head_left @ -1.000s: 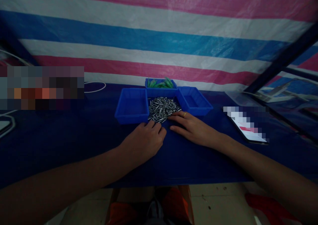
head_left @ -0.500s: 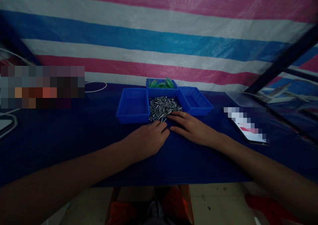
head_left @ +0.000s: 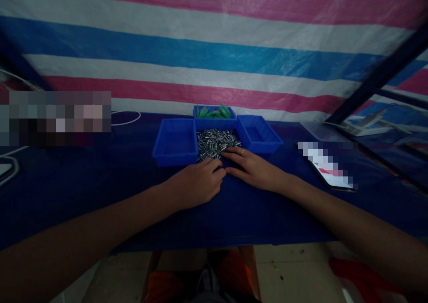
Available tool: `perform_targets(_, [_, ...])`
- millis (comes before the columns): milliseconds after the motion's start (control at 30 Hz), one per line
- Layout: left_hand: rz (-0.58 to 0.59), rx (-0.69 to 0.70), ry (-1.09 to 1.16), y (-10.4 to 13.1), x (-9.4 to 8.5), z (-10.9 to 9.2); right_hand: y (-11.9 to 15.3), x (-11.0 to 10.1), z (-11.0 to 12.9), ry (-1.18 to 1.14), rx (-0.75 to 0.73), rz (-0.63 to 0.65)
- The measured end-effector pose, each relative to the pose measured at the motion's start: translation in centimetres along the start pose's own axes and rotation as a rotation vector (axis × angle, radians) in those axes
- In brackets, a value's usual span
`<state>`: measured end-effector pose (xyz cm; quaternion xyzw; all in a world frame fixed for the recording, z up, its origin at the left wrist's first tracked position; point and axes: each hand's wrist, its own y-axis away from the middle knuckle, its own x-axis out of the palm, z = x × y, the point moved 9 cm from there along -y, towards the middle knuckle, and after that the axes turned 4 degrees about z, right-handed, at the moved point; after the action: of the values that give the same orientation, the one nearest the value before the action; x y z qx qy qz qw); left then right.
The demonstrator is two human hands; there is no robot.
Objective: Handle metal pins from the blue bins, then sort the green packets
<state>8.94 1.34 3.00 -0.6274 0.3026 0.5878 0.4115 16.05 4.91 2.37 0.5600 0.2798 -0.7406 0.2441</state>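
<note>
A pile of small silver metal pins (head_left: 216, 141) lies on the dark blue table between three blue bins. My left hand (head_left: 199, 182) is at the pile's near edge, fingers curled and pressed together; whatever they pinch is hidden. From the right, my right hand (head_left: 254, 169), a ring on one finger, reaches in with fingers stretched out. Its upper fingertips touch the near right edge of the pins, and its thumb comes close to the left fingertips. Nothing shows in its grasp.
Left of the pile stands a blue bin (head_left: 175, 145); another blue bin (head_left: 260, 136) is on the right. The back bin (head_left: 215, 123) holds green pieces (head_left: 214, 112). A phone (head_left: 329, 167) lies at right. A white cable (head_left: 126, 118) runs at left. Striped sheeting (head_left: 200, 58) hangs behind.
The view has shifted slightly. My left fingertips and my right thumb have drawn closer together at the pile's near edge. Bins and phone stay in place.
</note>
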Motion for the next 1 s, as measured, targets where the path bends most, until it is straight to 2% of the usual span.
perform_targets(300, [-0.040, 0.016, 0.014, 0.2, -0.2, -0.1, 0.9, -0.5, 0.8, 0.031, -0.031, 0.031])
perform_targets(467, [-0.040, 0.093, -0.027, 0.3, -0.4, -1.2, 0.8, -0.4, 0.9, 0.053, -0.033, 0.047])
perform_targets(567, [-0.044, 0.164, -0.013, 0.6, -0.3, -2.5, 0.8, -1.8, 1.1, 0.064, -0.038, -0.010])
perform_targets(633, [-0.047, 0.192, 0.012, 0.8, -0.2, -3.1, 1.1, -3.8, 0.9, 0.091, -0.018, -0.121])
perform_targets(700, [-0.046, 0.204, 0.034, 1.0, -0.1, -3.3, 1.7, -6.2, 0.0, 0.155, 0.056, -0.270])
perform_targets(767, [-0.045, 0.207, 0.051, 1.0, -0.1, -3.4, 2.2, -7.7, -1.5, 0.230, 0.147, -0.341])
perform_targets(833, [-0.041, 0.205, 0.064, 1.0, -0.1, -3.3, 2.3, -7.8, -3.1, 0.271, 0.218, -0.296])
perform_targets(1000, [-0.052, 0.186, 0.074, 1.0, -0.3, -3.1, 2.2, -6.1, -6.2, 0.264, 0.336, -0.108])
